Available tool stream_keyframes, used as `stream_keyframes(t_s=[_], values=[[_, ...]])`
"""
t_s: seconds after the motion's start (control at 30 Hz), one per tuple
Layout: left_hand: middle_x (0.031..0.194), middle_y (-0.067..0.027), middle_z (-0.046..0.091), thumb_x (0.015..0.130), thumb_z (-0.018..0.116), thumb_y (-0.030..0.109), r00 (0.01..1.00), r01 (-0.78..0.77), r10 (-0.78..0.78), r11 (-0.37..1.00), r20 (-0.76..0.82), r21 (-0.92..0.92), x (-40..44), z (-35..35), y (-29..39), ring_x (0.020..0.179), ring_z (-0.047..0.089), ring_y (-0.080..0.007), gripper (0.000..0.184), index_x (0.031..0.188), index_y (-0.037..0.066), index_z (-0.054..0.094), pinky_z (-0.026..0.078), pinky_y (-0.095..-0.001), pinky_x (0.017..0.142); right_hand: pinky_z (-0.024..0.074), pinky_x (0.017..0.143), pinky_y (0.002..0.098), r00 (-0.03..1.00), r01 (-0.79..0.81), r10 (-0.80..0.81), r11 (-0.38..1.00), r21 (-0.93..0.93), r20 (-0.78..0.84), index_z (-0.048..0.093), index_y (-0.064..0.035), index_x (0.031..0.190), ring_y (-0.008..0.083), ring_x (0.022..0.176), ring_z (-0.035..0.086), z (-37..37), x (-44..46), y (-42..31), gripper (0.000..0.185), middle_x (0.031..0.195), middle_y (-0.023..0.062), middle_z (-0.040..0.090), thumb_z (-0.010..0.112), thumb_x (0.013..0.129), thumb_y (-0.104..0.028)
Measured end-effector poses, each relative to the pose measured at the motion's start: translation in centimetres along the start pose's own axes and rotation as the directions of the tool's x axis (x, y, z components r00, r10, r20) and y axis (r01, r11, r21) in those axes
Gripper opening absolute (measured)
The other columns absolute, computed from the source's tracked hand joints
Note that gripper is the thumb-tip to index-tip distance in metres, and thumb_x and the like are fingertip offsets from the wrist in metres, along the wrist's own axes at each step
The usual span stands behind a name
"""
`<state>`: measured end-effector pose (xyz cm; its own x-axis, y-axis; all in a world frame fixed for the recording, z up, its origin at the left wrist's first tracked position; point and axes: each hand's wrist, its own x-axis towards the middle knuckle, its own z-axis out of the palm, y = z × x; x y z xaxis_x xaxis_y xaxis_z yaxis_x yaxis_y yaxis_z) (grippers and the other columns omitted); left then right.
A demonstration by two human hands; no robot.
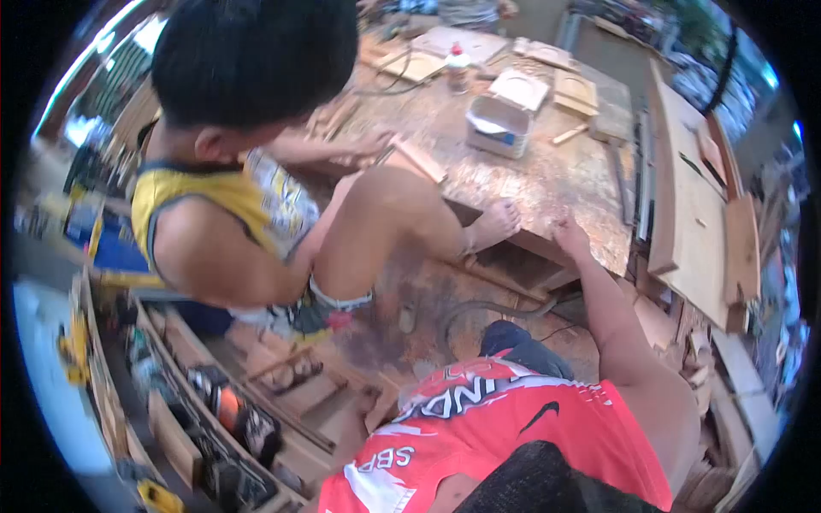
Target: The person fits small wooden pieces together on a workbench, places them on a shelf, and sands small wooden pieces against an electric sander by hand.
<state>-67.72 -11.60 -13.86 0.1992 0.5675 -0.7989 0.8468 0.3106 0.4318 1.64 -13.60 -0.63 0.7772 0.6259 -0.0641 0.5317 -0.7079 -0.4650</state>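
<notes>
Closest, a red jersey covers the person's torso, with the arms stretched out to either side. The hands are well apart. The right hand is at the near edge of the bench; its fingers are too small and blurred to tell whether they grip anything. Low on the other side, the left hand is beside a wood piece, and its hold cannot be told either. A co-worker in a yellow top has one foot at the bench's edge. Farther back on the bench stand a tub and a bottle, near a pale panel.
</notes>
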Motion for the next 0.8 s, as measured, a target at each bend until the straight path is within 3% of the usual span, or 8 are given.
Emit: stream_keyframes(t_s=[0.1, 0.17, 0.3, 0.33, 0.37, 0.57, 0.7, 0.8], values=[[0.112, -0.0146, 0.066, 0.091, 0.062, 0.027, 0.971, -0.227, 0.229, 0.973, 0.072, -0.034, 8.2, 0.1, -8.4, 0.107, 0.06, -0.0221, 0.034, 0.112, 0.001, 0.064, 0.046, -0.0368, 0.094, 0.0499, 0.083, 0.0431, 0.999, -0.031, 0.03, 0.999, 0.026, 0.044, 0.059, -0.0097, 0.109, 0.0347, 0.096, 0.064, -0.7, -0.3, 0.0, 0.044, 0.104, 0.018, 0.067, 0.063, 0.081, -0.043], [0.112, -0.0139, 0.067, 0.09, 0.063, 0.026, 0.776, -0.628, 0.574, 0.737, 0.26, 0.249, 10.3, -2.6, -8.3, 0.105, 0.061, -0.0205, 0.033, 0.112, 0.001, 0.064, 0.047, -0.0344, 0.092, 0.0501, 0.084, 0.0425, 0.999, 0.012, -0.011, 1.0, -0.017, 0.042, 0.059, -0.0089, 0.109, 0.0345, 0.096, 0.065, -0.6, -0.3, -0.1, 0.046, 0.101, 0.0176, 0.068, 0.064, 0.081, -0.045], [0.114, -0.0152, 0.065, 0.092, 0.055, 0.026, 0.942, -0.323, 0.336, 0.904, 0.003, 0.281, 5.8, -7.0, 3.5, 0.105, 0.062, -0.0293, 0.03, 0.106, 0.002, 0.066, 0.049, -0.0372, 0.091, 0.0511, 0.08, 0.0374, 0.976, -0.088, 0.057, 0.986, 0.141, 0.21, 0.061, -0.0112, 0.103, 0.0261, 0.086, 0.068, -0.7, 1.5, 1.2, 0.04, 0.091, 0.0139, 0.069, 0.069, 0.08, -0.044], [0.113, -0.0147, 0.065, 0.088, 0.052, 0.021, 0.775, -0.532, 0.622, 0.55, 0.11, 0.644, 6.7, -7.6, 3.8, 0.105, 0.06, -0.0333, 0.028, 0.105, 0.004, 0.066, 0.049, -0.0407, 0.091, 0.0517, 0.076, 0.036, 0.975, -0.076, 0.041, 0.985, 0.155, 0.219, 0.061, -0.0097, 0.101, 0.0234, 0.081, 0.068, -1.5, 1.5, 0.9, 0.038, 0.087, 0.0129, 0.069, 0.07, 0.08, -0.041], [0.111, -0.0141, 0.066, 0.082, 0.056, 0.019, 0.961, -0.218, 0.242, 0.962, -0.136, 0.166, 6.1, -6.7, 5.2, 0.106, 0.06, -0.0322, 0.029, 0.105, 0.006, 0.066, 0.049, -0.0418, 0.092, 0.0524, 0.072, 0.0346, 0.972, -0.065, 0.025, 0.983, 0.169, 0.232, 0.062, -0.0082, 0.099, 0.0207, 0.075, 0.068, -2.7, 1.2, 0.2, 0.037, 0.083, 0.0119, 0.069, 0.071, 0.08, -0.038], [0.111, -0.0168, 0.063, 0.087, 0.053, 0.024, 0.937, -0.345, 0.346, 0.883, 0.057, 0.316, 8.4, -4.8, 9.6, 0.106, 0.058, -0.0335, 0.029, 0.105, 0.004, 0.065, 0.046, -0.0423, 0.094, 0.0524, 0.06, 0.0336, 0.723, 0.098, -0.242, 0.963, 0.25, 0.647, 0.06, -0.0022, 0.095, 0.0189, 0.064, 0.066, -0.8, 7.0, 3.3, 0.031, 0.077, 0.0106, 0.067, 0.069, 0.083, -0.03], [0.11, -0.0186, 0.062, 0.09, 0.051, 0.027, 0.8, -0.527, 0.575, 0.538, 0.171, 0.658, 8.4, -3.3, 12.5, 0.107, 0.056, -0.0343, 0.031, 0.104, 0.003, 0.064, 0.044, -0.0426, 0.095, 0.0515, 0.06, 0.0335, 0.671, 0.216, -0.319, 0.948, 0.235, 0.669, 0.061, -0.0024, 0.093, 0.0176, 0.064, 0.064, -3.3, 8.2, -0.3, 0.025, 0.075, 0.0094, 0.066, 0.066, 0.085, -0.026], [0.111, -0.0183, 0.064, 0.091, 0.05, 0.03, 0.959, -0.207, 0.236, 0.962, -0.159, 0.177, 3.6, -1.8, 14.1, 0.109, 0.057, -0.0347, 0.033, 0.103, 0.005, 0.067, 0.043, -0.0407, 0.099, 0.0509, 0.068, 0.0386, 0.772, 0.207, -0.377, 0.91, 0.358, 0.512, 0.062, -0.0036, 0.093, 0.0283, 0.074, 0.066, -2.0, 10.0, -0.9, 0.031, 0.082, 0.0152, 0.067, 0.067, 0.081, -0.032]])
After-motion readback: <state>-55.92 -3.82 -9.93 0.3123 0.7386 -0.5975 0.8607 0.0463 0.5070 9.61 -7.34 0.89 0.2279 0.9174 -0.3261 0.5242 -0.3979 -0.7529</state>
